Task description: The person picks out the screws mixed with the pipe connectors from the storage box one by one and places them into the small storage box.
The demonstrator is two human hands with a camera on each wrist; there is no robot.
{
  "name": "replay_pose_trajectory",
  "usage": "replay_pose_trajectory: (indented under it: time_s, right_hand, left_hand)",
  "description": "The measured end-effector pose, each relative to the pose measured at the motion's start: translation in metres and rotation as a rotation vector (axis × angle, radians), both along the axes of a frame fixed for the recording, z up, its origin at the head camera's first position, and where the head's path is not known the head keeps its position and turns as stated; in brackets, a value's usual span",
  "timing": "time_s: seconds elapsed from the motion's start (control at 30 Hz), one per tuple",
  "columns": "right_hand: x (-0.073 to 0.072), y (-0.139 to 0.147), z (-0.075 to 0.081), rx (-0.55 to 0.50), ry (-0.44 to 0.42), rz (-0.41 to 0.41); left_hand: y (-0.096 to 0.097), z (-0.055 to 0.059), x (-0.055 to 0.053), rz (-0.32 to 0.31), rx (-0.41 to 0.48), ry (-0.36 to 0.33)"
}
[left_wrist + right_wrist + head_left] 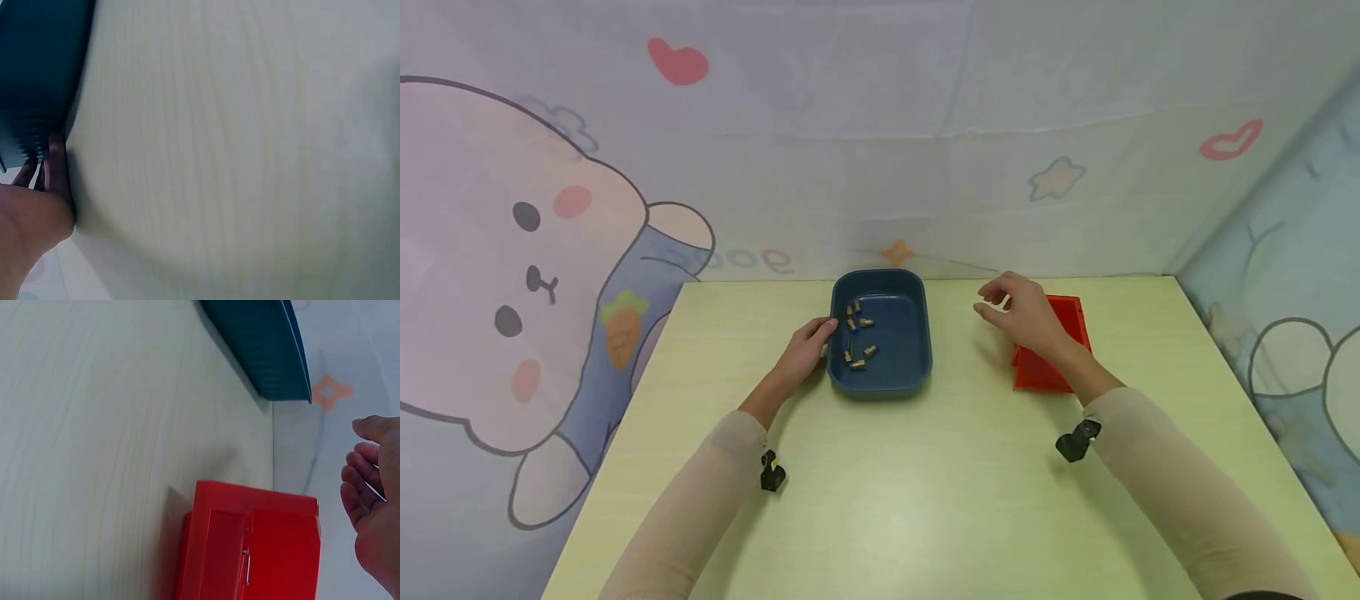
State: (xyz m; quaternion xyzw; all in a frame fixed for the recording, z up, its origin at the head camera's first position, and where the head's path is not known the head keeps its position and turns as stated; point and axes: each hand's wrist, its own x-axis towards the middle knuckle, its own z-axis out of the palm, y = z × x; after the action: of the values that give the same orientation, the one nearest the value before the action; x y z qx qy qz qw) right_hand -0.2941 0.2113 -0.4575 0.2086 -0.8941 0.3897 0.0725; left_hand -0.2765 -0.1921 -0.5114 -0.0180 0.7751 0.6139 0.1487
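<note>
A dark blue tray point(891, 333) lies on the table with several small brass fittings point(858, 365) scattered along its left side, some with blue ends. My left hand point(805, 350) grips the tray's left side, thumb over the rim. In the left wrist view, its fingers point(57, 165) press against the ribbed outer wall point(37, 112). Raised near the red box point(1041, 373), my right hand point(1018, 308) holds nothing, its thumb apart from loosely bent fingers. The right wrist view shows a thin metal piece point(247, 565) within the red box; my forearm hides part of this box in the head view.
The pale wooden table point(880, 492) ends at a printed cloth backdrop point(865, 167) behind the tray. Another cloth point(1300, 333) hangs along the right. Small black wrist cameras point(1077, 440) stick out from both sleeves.
</note>
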Motion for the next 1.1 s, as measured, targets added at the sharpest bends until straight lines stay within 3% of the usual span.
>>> replay_pose_trajectory:
  time_s: [0.27, 0.4, 1.03, 1.1]
  right_hand:
    - [-0.005, -0.026, -0.001, -0.003, 0.019, 0.015]
    - [-0.008, -0.04, 0.001, -0.003, 0.039, 0.042]
    - [-0.008, -0.074, -0.001, -0.022, 0.02, 0.082]
    - [-0.008, -0.075, -0.001, -0.018, 0.015, 0.08]
  left_hand:
    - [0.003, 0.03, 0.014, -0.016, -0.008, -0.01]
    - [0.003, 0.037, 0.019, -0.009, -0.005, 0.001]
    - [0.006, 0.036, 0.018, 0.001, -0.011, -0.002]
    - [0.004, 0.026, 0.013, 0.011, -0.008, 0.016]
